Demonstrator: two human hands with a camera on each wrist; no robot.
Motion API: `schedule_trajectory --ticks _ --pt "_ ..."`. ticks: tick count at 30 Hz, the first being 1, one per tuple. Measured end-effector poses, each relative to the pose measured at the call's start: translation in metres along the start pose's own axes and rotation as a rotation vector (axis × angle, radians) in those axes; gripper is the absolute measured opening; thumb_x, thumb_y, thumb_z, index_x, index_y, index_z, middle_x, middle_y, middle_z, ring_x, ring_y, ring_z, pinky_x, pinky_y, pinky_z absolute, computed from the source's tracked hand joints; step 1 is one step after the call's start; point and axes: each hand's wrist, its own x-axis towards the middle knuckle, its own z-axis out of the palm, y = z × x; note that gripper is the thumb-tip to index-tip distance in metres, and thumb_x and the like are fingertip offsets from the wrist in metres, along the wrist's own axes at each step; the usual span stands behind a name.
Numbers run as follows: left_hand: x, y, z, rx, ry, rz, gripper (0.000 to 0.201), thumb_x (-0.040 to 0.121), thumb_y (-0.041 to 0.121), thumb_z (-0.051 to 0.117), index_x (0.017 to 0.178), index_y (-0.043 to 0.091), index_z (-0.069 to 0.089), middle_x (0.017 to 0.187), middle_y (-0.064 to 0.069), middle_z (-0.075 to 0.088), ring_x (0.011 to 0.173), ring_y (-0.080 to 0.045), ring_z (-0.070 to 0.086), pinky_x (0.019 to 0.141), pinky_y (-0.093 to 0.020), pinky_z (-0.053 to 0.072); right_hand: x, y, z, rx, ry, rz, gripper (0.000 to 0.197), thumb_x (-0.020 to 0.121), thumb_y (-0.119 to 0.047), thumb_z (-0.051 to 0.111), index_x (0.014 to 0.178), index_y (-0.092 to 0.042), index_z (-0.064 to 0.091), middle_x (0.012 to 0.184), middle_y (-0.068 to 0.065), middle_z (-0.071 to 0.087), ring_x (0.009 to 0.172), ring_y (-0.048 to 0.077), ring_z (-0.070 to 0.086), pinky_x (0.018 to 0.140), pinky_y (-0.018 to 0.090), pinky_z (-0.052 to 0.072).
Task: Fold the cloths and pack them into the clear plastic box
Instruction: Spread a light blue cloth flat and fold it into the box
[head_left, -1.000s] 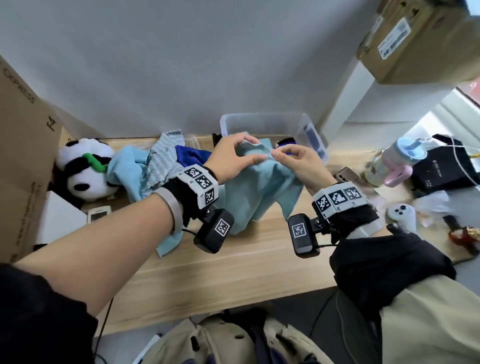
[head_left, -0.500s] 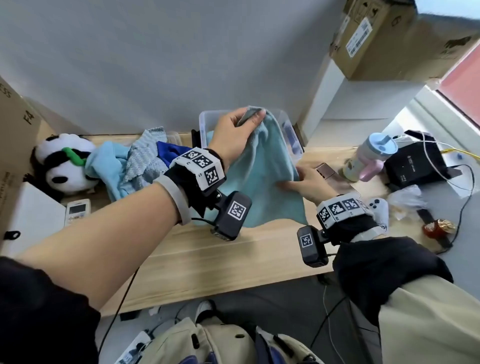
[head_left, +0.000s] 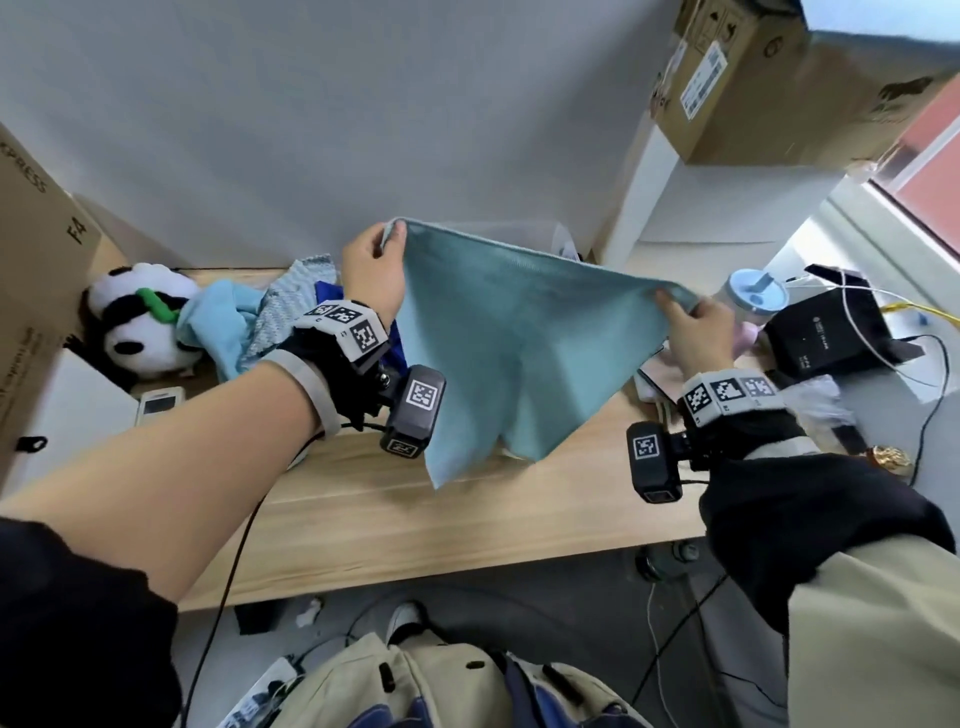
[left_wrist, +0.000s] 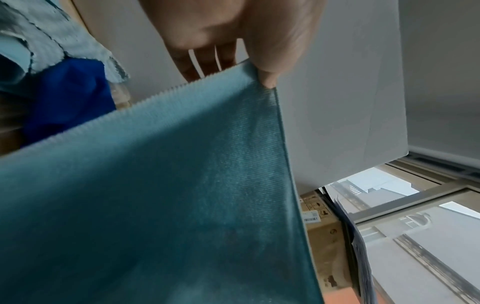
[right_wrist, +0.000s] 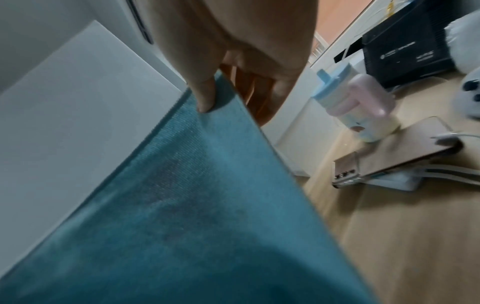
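Note:
A teal cloth (head_left: 519, 343) hangs spread in the air above the wooden table (head_left: 467, 519). My left hand (head_left: 374, 270) pinches its upper left corner, thumb on the teal cloth (left_wrist: 182, 185) in the left wrist view. My right hand (head_left: 696, 327) pinches the opposite corner, lower and to the right, thumb pressed on the teal cloth (right_wrist: 194, 205). The cloth's bottom corners dangle near the table top. The clear plastic box (head_left: 563, 244) stands behind the cloth at the wall, mostly hidden. A pile of other cloths (head_left: 249, 322), light blue, patterned and dark blue, lies at the back left.
A panda plush (head_left: 137, 322) and a remote (head_left: 158, 402) sit at the left beside a cardboard box (head_left: 31, 270). To the right stand a blue-lidded cup (head_left: 756, 301), a black device (head_left: 826, 338) with cables, and a phone (right_wrist: 394, 156) on the table.
My hands have drawn apart and lifted, spreading the teal cloth wide; the right hand rose from the table to a far corner. The head view has tilted upward.

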Motion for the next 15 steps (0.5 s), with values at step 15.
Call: schedule_trajectory --ticks 15 --pt "-0.003 -0.017 -0.012 -0.132 -0.015 -0.189 0.031 0.094 0.023 0.051 0.063 0.021 0.054 0.069 0.002 0.053 0.070 -0.012 0.049 0.070 -0.024 0.041 -0.002 0.001 0.007 0.279 0.043 0.075 0.016 0.079 -0.031 0.060 0.065 -0.021 0.061 0.064 -0.009 0.057 0.072 0.013 0.052 0.068 0.024 0.041"
